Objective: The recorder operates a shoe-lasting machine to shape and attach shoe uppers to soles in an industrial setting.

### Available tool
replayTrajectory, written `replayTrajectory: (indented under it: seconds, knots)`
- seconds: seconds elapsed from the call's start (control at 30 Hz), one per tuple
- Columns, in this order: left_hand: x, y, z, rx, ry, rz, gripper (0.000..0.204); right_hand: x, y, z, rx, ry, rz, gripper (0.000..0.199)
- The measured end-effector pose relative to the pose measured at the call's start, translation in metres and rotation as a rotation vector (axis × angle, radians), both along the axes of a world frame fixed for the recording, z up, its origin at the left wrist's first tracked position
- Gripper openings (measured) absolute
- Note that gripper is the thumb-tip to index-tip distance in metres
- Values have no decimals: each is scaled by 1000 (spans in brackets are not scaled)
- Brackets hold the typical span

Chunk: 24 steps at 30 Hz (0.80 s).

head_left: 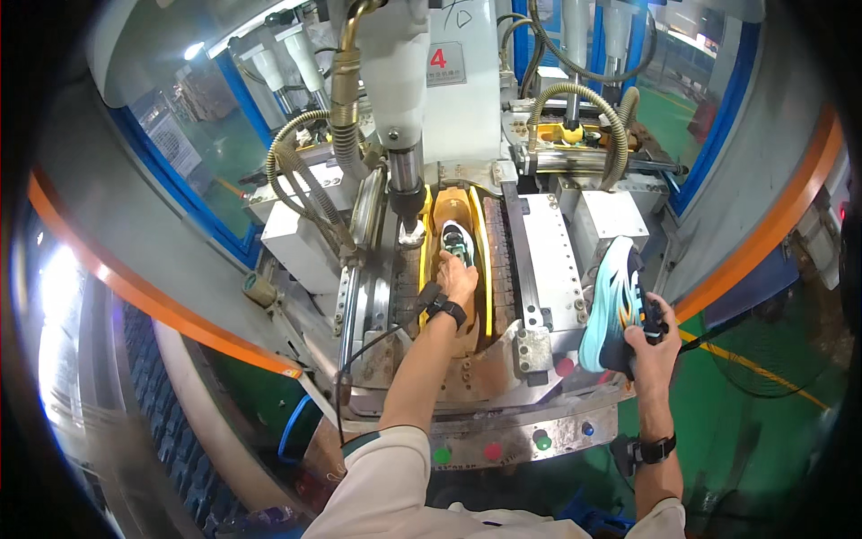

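Note:
My left hand reaches into the machine's long trough, its fingers closed at the near end of a dark shoe with white and green parts. That shoe lies between two yellow side pads, partly covered by my fingers. Off to the right, my right hand grips a sports shoe by its dark upper, held upright with the light blue and white sole side turned left. Both wrists carry black straps, and a thin black cable runs from the left one.
A thick metal press column stands just left of the trough. Ribbed hoses hang nearby. A front panel carries coloured buttons. Orange-edged curved guards flank both sides. A white block sits right of the trough.

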<state>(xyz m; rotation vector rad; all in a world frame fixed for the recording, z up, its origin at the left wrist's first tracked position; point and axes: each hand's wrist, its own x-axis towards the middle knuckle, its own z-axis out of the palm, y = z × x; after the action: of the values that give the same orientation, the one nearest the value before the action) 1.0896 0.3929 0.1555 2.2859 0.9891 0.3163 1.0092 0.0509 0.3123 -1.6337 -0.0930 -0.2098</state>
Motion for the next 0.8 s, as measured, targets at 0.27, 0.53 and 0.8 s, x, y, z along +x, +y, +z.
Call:
replayTrajectory:
  seconds: [0.27,0.53,0.8]
  knots:
    - [-108,23,59,-1183,-249,-105,30,143,121,7,-579,58,179,51]
    - [-396,-3,152,-974,-366,154,44,152,322,-99,-1043,-18,374,49]
    - [-559,-86,152,-737,-789,898,23,107,356,-155,-1021,-298,130,61]
